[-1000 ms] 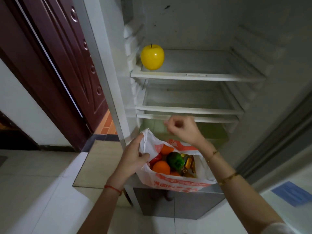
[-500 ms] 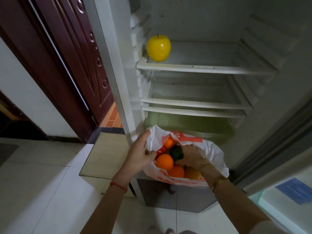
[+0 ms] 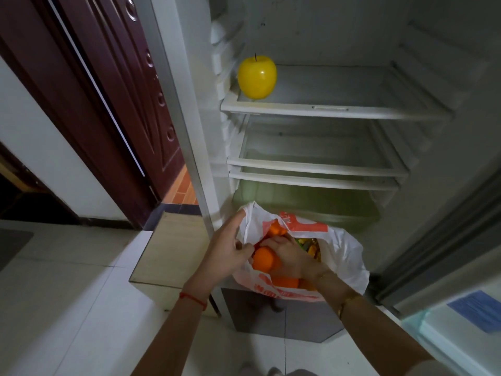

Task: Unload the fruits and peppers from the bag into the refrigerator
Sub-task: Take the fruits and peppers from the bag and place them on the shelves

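A white plastic bag (image 3: 344, 256) with red print sits at the foot of the open refrigerator. My left hand (image 3: 230, 251) pinches the bag's left rim and holds it apart. My right hand (image 3: 287, 256) is inside the bag, its fingers curled over an orange fruit (image 3: 264, 258). More orange fruit (image 3: 284, 282) and something green and yellow (image 3: 309, 244) lie deeper in the bag, partly hidden. A yellow apple (image 3: 257, 74) stands at the left end of the top shelf (image 3: 336, 111).
Below the top shelf come two bare shelves (image 3: 317, 169) and a greenish crisper drawer (image 3: 306, 202). A dark red door (image 3: 108, 99) stands to the left. The refrigerator door (image 3: 461, 332) is at the right edge. A low wooden-topped box (image 3: 173, 251) sits left of the bag.
My right hand came down from above the bag and reached into it, closing over an orange fruit. My left hand kept its hold on the bag's rim. The view shifted closer.
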